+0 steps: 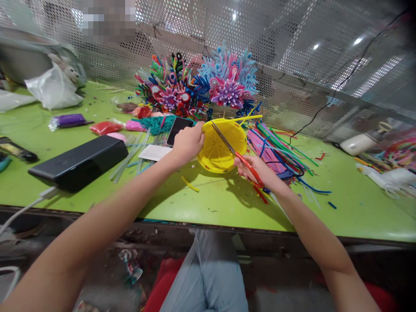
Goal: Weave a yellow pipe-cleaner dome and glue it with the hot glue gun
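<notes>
A yellow bowl-shaped piece (221, 149) is tipped so that its hollow side faces me, above the green table. My left hand (189, 141) grips its left rim, fingers closed round the edge. In my right hand (251, 168) is a pair of scissors (250, 169) with red handles. Their blades slant up and left across the bowl's opening, towards its upper rim. A yellow pipe cleaner strip (248, 118) sticks out to the right from that rim. On the table below lies a short curved yellow piece (190, 184).
Behind stand two colourful pipe cleaner bunches (232, 80) (169, 84). Loose pipe cleaners (276, 147) lie at right, near a glue gun (386, 175). Left are a black box-shaped device (79, 161) with a white cable, a phone (178, 130) and clay packets (105, 127). A perforated metal screen (286, 52) rises behind.
</notes>
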Available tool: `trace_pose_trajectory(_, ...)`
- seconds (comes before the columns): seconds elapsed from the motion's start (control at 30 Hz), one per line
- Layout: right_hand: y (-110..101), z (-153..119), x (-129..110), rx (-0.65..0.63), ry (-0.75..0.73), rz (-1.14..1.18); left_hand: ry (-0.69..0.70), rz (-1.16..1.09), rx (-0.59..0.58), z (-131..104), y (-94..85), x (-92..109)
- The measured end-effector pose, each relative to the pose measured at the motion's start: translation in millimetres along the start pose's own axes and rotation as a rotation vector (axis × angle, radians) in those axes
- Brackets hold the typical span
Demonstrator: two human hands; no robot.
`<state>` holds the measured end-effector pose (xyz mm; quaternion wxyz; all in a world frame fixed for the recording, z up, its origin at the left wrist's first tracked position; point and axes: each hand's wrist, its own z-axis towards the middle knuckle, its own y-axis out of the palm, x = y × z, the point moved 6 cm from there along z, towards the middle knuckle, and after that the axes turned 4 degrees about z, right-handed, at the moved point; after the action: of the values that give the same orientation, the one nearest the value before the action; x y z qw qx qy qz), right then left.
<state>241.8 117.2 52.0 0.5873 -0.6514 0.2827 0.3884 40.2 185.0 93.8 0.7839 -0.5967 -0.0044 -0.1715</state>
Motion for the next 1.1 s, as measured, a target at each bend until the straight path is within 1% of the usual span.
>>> trace_pose_trajectory(0.1, 1.8, 2.1, 0.4, -0.007, 0.002, 0.008, 0.001, 0.034, -0.013, -0.1, -0.1, 0.5)
trace_pose_trajectory(0.2, 1.6, 3.1, -1.1, 0.013, -0.031, -0.022, 0.009, 0.055, -0.027, 0.0, 0.2, 0.5)
trace_pose_trajectory(0.37, 4.0, 2.1, -1.9, 0.013, -0.058, -0.072, 0.033, 0.049, -0.032, -1.1, -0.8, 1.4)
trace_pose_trajectory(0.67, 14.8, -8.4, -10.6, -0.011, 0.048, -0.136, 0.027, 0.057, -0.058, -1.1, 0.3, 2.9)
trace_pose_trajectory(0.77, 15.6, -10.7, -12.3, 0.002, 0.103, -0.083, 0.037, 0.050, -0.052, -2.2, 0.6, 4.1)
trace_pose_trajectory(0.97, 27.7, -18.9, -18.6, 0.017, 0.190, 0.169, 0.007, 0.019, -0.071, 0.1, 3.5, 0.6)
trace_pose_trajectory(1.0, 30.2, -19.9, -18.6, 0.021, 0.199, 0.203, 0.019, -0.002, -0.057, 0.1, 1.4, 1.0)
trace_pose_trajectory(1.03, 32.5, -20.6, -18.1, 0.025, 0.200, 0.229, 0.043, -0.028, -0.017, -1.0, -3.3, 2.6)
trace_pose_trajectory(1.1, 36.3, -20.2, -15.9, 0.029, 0.181, 0.262, 0.109, -0.102, 0.132, -9.9, -19.6, 8.6)
